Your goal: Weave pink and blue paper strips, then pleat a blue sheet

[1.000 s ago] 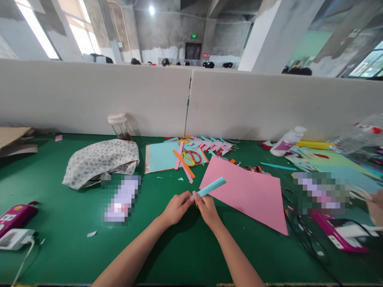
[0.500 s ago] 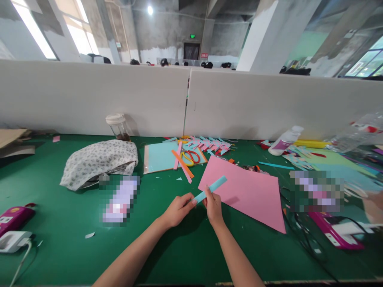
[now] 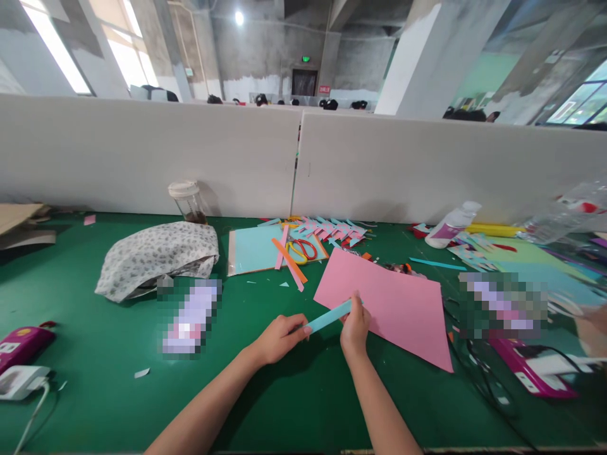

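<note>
A light blue paper strip (image 3: 329, 317) is held between my two hands above the green table. My left hand (image 3: 281, 338) pinches its near left end between thumb and fingers. At the far right end, my right hand (image 3: 355, 325) is closed on the strip, over the lower left part of a pink paper sheet (image 3: 403, 309). Beyond the hands, orange and pink strips (image 3: 290, 262) lie across a light blue sheet (image 3: 253, 246), beside scissors (image 3: 306, 250) with red and yellow handles.
Several folded pink and blue paper pieces (image 3: 332, 229) lie by the white partition (image 3: 379, 170). A patterned cloth (image 3: 156, 256) and a lidded jar (image 3: 188, 201) stand left; a white bottle (image 3: 453, 224), cables and a magenta power strip (image 3: 531, 373) are right. Another person's hand (image 3: 595, 332) shows at the right edge.
My right hand has slid along the blue strip to its right end, away from my left hand. The left hand keeps its pinch, almost in place.
</note>
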{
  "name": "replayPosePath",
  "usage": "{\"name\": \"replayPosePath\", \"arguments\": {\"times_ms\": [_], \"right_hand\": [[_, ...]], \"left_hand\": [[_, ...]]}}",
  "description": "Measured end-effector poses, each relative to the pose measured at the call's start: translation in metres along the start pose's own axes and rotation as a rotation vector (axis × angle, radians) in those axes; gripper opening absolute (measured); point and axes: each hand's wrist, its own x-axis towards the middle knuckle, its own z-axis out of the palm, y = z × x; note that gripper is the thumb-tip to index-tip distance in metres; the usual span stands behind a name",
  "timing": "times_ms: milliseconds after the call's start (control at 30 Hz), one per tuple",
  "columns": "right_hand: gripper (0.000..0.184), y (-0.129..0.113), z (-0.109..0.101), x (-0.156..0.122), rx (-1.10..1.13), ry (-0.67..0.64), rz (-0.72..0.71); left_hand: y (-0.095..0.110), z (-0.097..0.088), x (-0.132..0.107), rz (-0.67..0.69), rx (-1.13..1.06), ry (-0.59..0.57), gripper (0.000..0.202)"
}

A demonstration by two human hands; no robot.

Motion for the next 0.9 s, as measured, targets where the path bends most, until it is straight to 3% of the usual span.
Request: {"name": "replayPosePath", "arguments": {"times_ms": [300, 433, 567, 700, 767, 833, 900], "right_hand": [[0.047, 0.004, -0.007, 0.016, 0.083, 0.124, -0.063], [0.049, 0.003, -0.009, 0.016, 0.051, 0.092, -0.094], [0.057, 0.006, -0.004, 0.003, -0.022, -0.072, -0.133], [0.052, 0.010, 0.008, -0.018, -0.169, -0.423, -0.129], [0.049, 0.011, 0.012, -0.024, -0.227, -0.539, -0.128], [0.050, 0.010, 0.013, -0.025, -0.267, -0.558, -0.132], [0.053, 0.008, 0.010, -0.019, -0.291, -0.495, -0.136]], "left_hand": [[-0.001, -0.003, -0.004, 0.015, 0.077, -0.034, 0.032], [-0.003, -0.002, -0.004, 0.007, 0.106, 0.004, 0.032], [-0.005, 0.001, -0.001, -0.009, 0.091, 0.070, 0.033], [-0.007, 0.001, 0.001, -0.004, 0.061, 0.122, 0.034], [-0.007, 0.000, 0.001, 0.002, 0.046, 0.136, 0.034], [-0.007, 0.000, 0.001, 0.004, 0.032, 0.146, 0.034], [-0.006, -0.001, 0.002, -0.006, 0.015, 0.162, 0.036]]}}
